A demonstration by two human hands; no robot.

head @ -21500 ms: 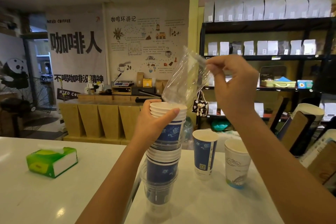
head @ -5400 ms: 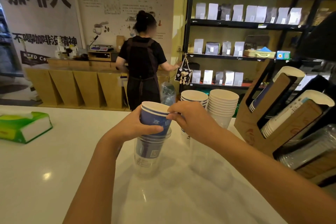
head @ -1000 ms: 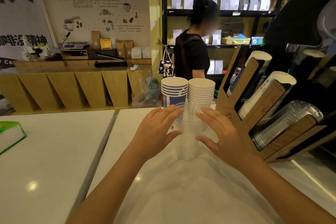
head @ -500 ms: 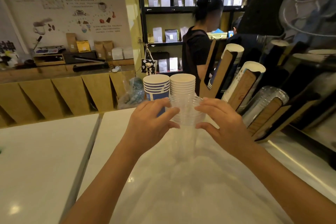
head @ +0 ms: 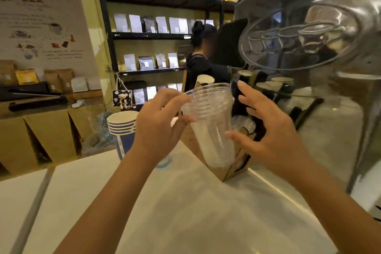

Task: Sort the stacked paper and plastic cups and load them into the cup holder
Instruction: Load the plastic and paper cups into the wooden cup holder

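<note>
A stack of clear plastic cups (head: 208, 121) hangs above the white counter, tilted a little to the right. My left hand (head: 158, 126) grips it near the rim. My right hand (head: 266, 130) has its fingers spread, with the thumb touching the stack's lower side. Right behind the stack stands the brown wooden cup holder (head: 224, 171), mostly hidden; a white paper cup rim (head: 205, 79) sticks out of its top. A stack of blue paper cups (head: 123, 128) stands on the counter to the left of my left hand.
A large shiny metal machine (head: 319, 51) fills the right side, close to my right hand. A person in black (head: 201, 62) stands behind the counter by dark shelves of coffee bags (head: 144, 27). The white counter (head: 185, 212) stretches below my arms.
Both hands have lifted the clear cup stack off the counter and carried it right, toward the cup holder. My right hand's fingers have opened up. The view has turned further right.
</note>
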